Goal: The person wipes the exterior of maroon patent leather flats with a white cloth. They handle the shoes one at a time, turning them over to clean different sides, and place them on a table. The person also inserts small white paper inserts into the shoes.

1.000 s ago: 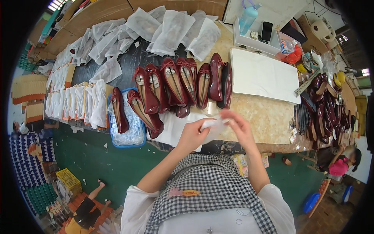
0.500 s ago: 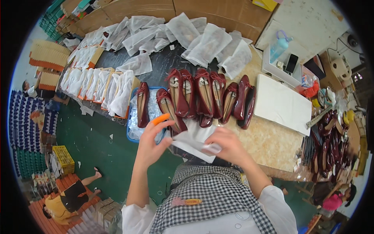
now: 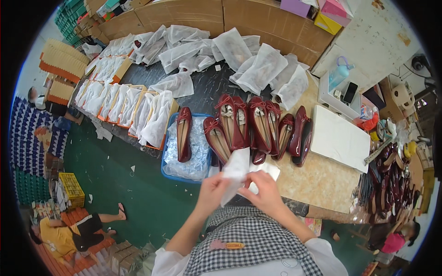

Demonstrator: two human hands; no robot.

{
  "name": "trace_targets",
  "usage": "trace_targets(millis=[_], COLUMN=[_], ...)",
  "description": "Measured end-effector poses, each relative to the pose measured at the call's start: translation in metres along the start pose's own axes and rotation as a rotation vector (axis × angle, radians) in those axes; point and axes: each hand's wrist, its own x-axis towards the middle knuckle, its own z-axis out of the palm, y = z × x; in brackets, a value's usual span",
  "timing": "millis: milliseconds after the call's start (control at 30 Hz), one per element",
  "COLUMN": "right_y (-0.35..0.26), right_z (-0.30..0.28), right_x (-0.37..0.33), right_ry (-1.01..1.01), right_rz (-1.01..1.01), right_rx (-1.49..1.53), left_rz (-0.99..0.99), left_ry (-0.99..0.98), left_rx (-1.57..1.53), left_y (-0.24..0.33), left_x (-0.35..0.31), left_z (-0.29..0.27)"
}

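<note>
Between my two hands is a thin white shoe bag (image 3: 236,166), partly blurred by motion, standing up in front of the shoes. My left hand (image 3: 212,192) pinches its left side. My right hand (image 3: 263,191) has thumb and fingers closed on its right edge. Just beyond stands a group of dark red patent ballet flats (image 3: 226,120) with bows, several stuffed with crumpled paper. A single red flat (image 3: 183,138) rests on a blue tray (image 3: 168,171) of clear plastic packets. Beneath my right hand lies more white sheet material (image 3: 269,171) at the table edge.
Filled white shoe bags (image 3: 262,69) lie at the back of the table. Open boxes with white-wrapped shoes (image 3: 156,115) line its left side. A white board (image 3: 340,138) lies right, near a white tray with a phone (image 3: 350,92). More red shoes (image 3: 384,177) are piled far right. Other people sit nearby.
My left hand has moved right and down to the bag, its fingers closing on it. The bag has swung from lying flat to upright between both hands. The view has shifted slightly.
</note>
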Motion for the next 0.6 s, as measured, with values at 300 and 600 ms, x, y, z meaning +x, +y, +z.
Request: trace_targets(millis=[300,600], right_y=[0.004,0.007], right_z=[-0.011,-0.02], right_x=[0.013,0.017], right_ry=[-0.065,-0.042], right_rz=[-0.012,-0.214], right_rx=[0.241,-0.01], left_rz=[0.127,0.213], left_ry=[0.031,0.138], left_rx=[-1.004,0.098], left_y=[0.003,0.036], left_x=[-0.001,-0.008], left_z=[-0.014,0.038])
